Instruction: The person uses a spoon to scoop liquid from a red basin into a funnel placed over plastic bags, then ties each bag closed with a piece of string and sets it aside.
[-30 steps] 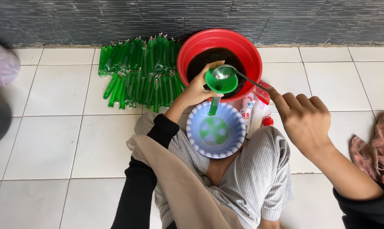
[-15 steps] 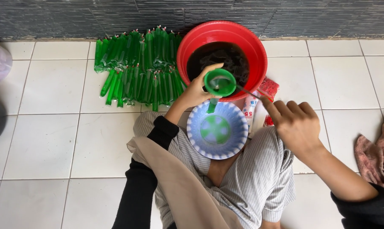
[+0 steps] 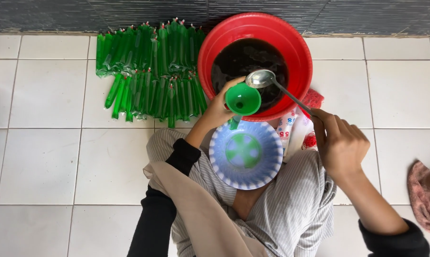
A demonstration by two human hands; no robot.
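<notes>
My left hand (image 3: 218, 108) grips a green funnel (image 3: 242, 99) held over the near rim of a red basin (image 3: 210, 52) of dark liquid. A thin green tube hangs below the funnel, toward a blue and white bowl (image 3: 267, 166) on my lap. My right hand (image 3: 341, 143) holds the long handle of a metal ladle (image 3: 260, 78). The ladle's bowl hovers just above the funnel, over the dark liquid.
Several filled green plastic tubes (image 3: 148, 71) lie in rows on the white tiled floor left of the basin. Printed packets and a red bag (image 3: 295, 126) sit between basin and my right knee. A pink cloth (image 3: 426, 195) lies at the right edge. A dark wall runs behind.
My right hand moved in from the right and now holds the ladle over the funnel. The view has shifted a little; the funnel stays over the basin's near edge.
</notes>
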